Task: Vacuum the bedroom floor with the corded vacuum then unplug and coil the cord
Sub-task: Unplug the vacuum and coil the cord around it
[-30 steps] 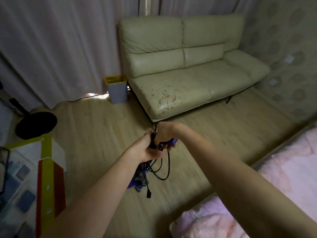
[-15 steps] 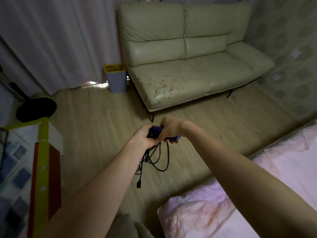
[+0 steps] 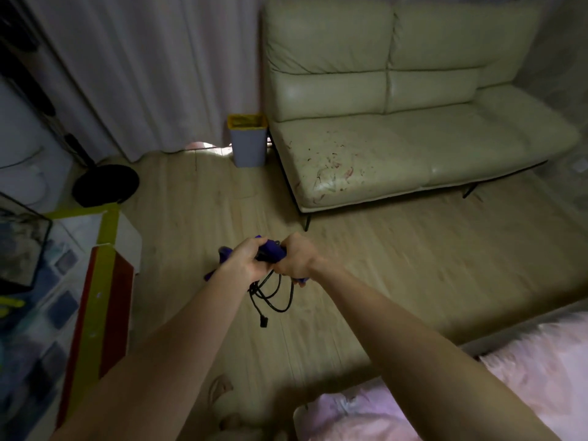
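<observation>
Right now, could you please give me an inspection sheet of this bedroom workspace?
Surface: wooden floor, bare in the middle.
Job's things: purple vacuum handle gripped between both hands; body mostly hidden.
Clutter: bin beside the sofa; black round base; coloured box at left.
Hands: left hand and right hand both closed on the handle.
Cables: black cord hangs in loops below the hands, plug dangling free.
Surroundings: curtain behind; pink bedding at lower right.
</observation>
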Demonstrator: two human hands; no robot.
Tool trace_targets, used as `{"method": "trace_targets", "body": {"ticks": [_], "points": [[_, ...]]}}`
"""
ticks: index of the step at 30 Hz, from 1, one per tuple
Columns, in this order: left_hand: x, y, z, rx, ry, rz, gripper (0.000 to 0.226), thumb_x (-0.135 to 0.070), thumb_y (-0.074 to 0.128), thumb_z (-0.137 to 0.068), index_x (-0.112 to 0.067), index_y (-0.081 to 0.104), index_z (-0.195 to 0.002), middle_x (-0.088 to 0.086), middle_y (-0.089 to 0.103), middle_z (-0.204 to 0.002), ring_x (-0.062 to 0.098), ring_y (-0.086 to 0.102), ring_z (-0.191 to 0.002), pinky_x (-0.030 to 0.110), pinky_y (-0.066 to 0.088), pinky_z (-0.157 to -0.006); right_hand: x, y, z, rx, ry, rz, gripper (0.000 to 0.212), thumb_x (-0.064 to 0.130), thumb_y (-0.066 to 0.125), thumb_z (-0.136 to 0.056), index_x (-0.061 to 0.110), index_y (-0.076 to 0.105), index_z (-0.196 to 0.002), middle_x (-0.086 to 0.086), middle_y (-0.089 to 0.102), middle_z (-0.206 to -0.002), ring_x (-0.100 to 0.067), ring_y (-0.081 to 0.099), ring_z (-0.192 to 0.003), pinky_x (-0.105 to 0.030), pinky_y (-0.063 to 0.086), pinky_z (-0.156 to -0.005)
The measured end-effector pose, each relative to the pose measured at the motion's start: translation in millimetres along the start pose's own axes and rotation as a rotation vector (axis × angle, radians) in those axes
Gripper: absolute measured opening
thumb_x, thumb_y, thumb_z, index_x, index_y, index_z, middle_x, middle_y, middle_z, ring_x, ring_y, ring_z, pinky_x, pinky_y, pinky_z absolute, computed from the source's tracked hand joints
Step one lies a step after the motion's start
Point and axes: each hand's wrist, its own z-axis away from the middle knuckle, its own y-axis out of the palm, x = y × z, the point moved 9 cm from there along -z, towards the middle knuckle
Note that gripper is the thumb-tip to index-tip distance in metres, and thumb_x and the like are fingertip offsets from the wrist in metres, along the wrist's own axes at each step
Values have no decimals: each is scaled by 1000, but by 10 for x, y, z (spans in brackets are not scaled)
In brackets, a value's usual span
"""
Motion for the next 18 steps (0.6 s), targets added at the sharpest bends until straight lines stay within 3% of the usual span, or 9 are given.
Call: {"method": "trace_targets", "body": {"ticks": [3, 6, 9, 11, 14, 18], "points": [[-362, -65, -185, -23, 20, -20, 22, -10, 53, -96, 0, 46, -113, 18, 55, -116, 32, 55, -109, 40, 45, -84, 258, 32, -349, -16, 7, -8, 21, 7, 59, -84, 1, 57, -104, -13, 59, -69, -20, 55, -48, -28, 46, -44], [-773, -139, -401, -36, 18, -31, 17, -13, 55, -95, 0, 49, -106, 17, 59, -118, 30, 55, -116, 39, 46, -80, 578, -1, -675, -38, 9, -17, 4, 8, 57, -84, 6, 56, -81, -10, 57, -62, -20, 54, -45, -23, 43, -41], [-1273, -270, -590, -48, 8, -36, 15, -15, 57, -95, -1, 50, -93, 18, 57, -121, 31, 53, -120, 40, 43, -87, 1002, 25, -1059, -52, 4, -27, 17, 7, 55, -85, 7, 50, -69, -10, 54, -59, -19, 52, -43, -20, 40, -36], [-1673, -400, -723, -72, -3, -49, 17, -16, 59, -94, -2, 50, -91, 18, 54, -126, 31, 52, -122, 39, 43, -88, 1354, 63, -1349, -38, 6, -28, 16, 5, 53, -85, 7, 50, -69, -10, 54, -59, -20, 53, -43, -20, 40, -35], [-2272, -500, -914, -71, 10, -35, 20, -15, 59, -94, -1, 50, -105, 19, 54, -127, 31, 52, -121, 39, 44, -85, 1844, 19, -1742, -9, -14, -22, 7, 2, 51, -83, 4, 56, -78, -12, 57, -63, -24, 58, -49, -26, 48, -42], [-2802, -514, -1155, -84, 8, 68, 26, -12, 56, -95, -2, 45, -116, 19, 53, -124, 32, 52, -121, 40, 44, -83, 2278, -114, -2244, 22, -43, 24, 18, 2, 52, -83, -3, 61, -98, -15, 60, -69, -28, 61, -57, -37, 58, -58]]}}
